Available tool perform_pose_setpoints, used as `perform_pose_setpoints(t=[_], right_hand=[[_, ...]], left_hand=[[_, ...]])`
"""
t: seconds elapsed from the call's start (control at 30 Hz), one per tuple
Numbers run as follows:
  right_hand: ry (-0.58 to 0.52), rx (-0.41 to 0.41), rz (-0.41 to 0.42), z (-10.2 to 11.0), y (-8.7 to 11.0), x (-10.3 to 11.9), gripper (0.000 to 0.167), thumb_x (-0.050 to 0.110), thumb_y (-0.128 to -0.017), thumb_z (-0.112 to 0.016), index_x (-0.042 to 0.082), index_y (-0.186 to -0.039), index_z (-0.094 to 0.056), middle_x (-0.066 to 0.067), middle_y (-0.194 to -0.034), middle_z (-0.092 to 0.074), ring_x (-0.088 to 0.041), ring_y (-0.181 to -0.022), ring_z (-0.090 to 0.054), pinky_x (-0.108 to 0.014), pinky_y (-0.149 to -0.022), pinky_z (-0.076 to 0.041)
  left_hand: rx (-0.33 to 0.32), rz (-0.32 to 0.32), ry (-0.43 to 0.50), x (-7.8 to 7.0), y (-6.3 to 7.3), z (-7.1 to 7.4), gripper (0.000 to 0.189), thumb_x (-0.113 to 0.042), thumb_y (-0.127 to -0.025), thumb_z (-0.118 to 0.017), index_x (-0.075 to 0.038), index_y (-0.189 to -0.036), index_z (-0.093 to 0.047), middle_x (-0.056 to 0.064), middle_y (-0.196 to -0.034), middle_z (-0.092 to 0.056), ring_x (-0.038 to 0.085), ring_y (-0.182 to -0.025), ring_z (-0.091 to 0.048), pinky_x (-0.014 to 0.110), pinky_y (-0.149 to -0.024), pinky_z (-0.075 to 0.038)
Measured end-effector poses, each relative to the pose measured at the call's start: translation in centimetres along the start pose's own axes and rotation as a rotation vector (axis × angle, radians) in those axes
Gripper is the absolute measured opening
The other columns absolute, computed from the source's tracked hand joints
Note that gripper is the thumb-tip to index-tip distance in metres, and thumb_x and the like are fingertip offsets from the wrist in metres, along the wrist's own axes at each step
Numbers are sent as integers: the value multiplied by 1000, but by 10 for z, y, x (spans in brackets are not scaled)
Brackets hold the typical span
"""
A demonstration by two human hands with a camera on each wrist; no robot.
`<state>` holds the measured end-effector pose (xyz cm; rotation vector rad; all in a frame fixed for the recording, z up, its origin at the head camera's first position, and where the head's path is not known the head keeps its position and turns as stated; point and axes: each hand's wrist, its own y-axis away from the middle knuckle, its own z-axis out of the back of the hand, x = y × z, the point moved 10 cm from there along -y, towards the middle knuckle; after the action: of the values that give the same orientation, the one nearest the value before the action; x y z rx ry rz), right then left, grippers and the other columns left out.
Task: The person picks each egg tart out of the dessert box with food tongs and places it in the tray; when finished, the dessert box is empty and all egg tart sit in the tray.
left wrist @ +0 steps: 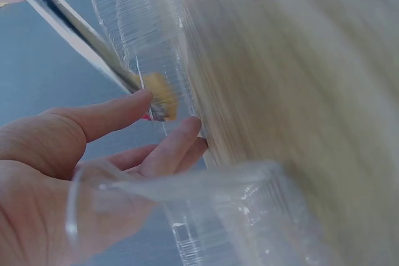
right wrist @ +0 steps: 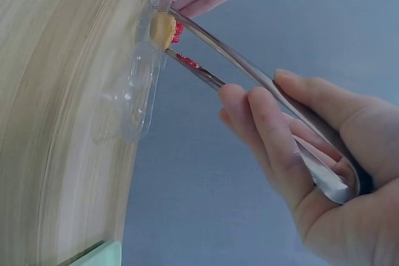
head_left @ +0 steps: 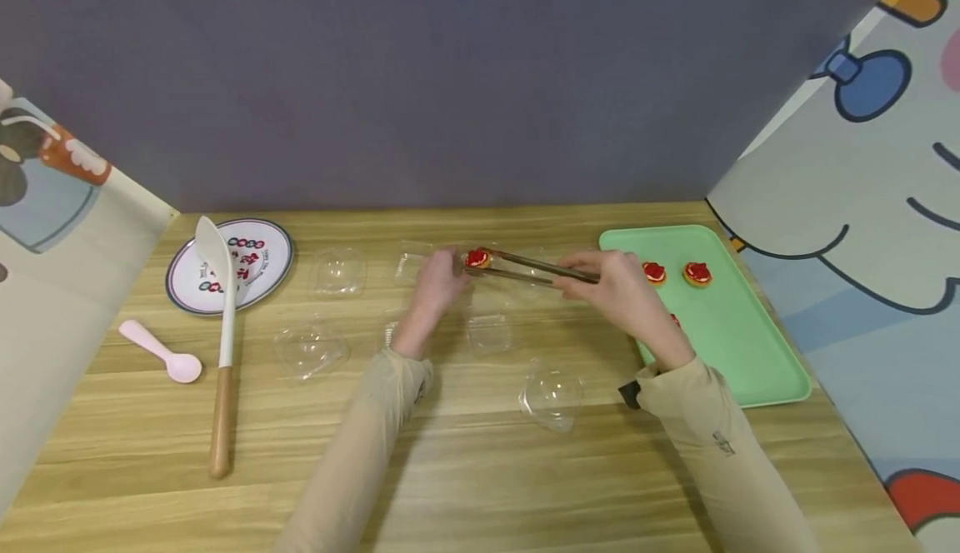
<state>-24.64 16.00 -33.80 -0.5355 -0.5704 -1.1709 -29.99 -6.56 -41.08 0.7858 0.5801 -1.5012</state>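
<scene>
My right hand (head_left: 626, 291) grips metal tongs (right wrist: 255, 70), one arm under the thumb and the other under the fingers. A small tart (right wrist: 163, 31) with a red topping sits between the tongs' tips, at a clear plastic box (right wrist: 140, 91). In the head view the tart (head_left: 477, 259) shows just right of my left hand (head_left: 437, 282). That hand pinches the clear box's edge (left wrist: 163, 113) between thumb and fingers, close beside the tongs' tips. Another clear plastic piece (left wrist: 268, 185) overlaps the left palm in the left wrist view.
On the right lies a green tray (head_left: 750, 345) with tarts (head_left: 697, 274), partly behind the right forearm. Clear plastic boxes (head_left: 337, 272) and a domed one (head_left: 552, 395) lie about. At left are a plate (head_left: 180, 286), a long-handled spatula (head_left: 227, 328) across it, and a pink spoon (head_left: 182, 367).
</scene>
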Motion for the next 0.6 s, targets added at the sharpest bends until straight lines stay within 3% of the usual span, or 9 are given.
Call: perform_pose_setpoints(t=[0.17, 0.23, 0.4, 0.6], right_hand=[[-40, -5, -29, 5, 7, -5, 31, 18, -100, -79, 1, -126, -76, -14, -111, -80, -20, -86, -79, -43, -75, -63], [-48, -12, -30, 8, 10, -6, 32, 19, -100, -79, 1, -127, -76, -14, -110, -80, -21, -87, -80, -42, -76, -64], [-46, -53, -18, 17, 19, -8, 33, 21, -100, -79, 1, -127, -76, -12, -103, -81, -21, -88, -80, -36, -77, -65], [-82, -65, -39, 29, 33, -11, 35, 22, -101, -78, 2, -130, -75, -13, -105, -81, -24, -89, -80, -21, -74, -60]], left_hand=[[-4, -15, 7, -2, 1, 0, 17, 9, -94, -71, 9, -110, -65, 11, -86, -59, 25, -79, -59, 35, -73, -60], [-7, -17, 9, -3, 1, 0, 22, 8, -95, -71, 10, -116, -66, 10, -85, -58, 22, -76, -56, 35, -71, -59], [-2, 0, 10, -1, 1, 0, 52, 4, -96, -73, 12, -144, -56, 19, -98, -66, 21, -74, -55, 37, -72, -60], [11, 25, 4, 0, 1, -2, 59, 7, -94, -73, 11, -149, -53, 27, -113, -69, 25, -80, -59, 39, -81, -63]])
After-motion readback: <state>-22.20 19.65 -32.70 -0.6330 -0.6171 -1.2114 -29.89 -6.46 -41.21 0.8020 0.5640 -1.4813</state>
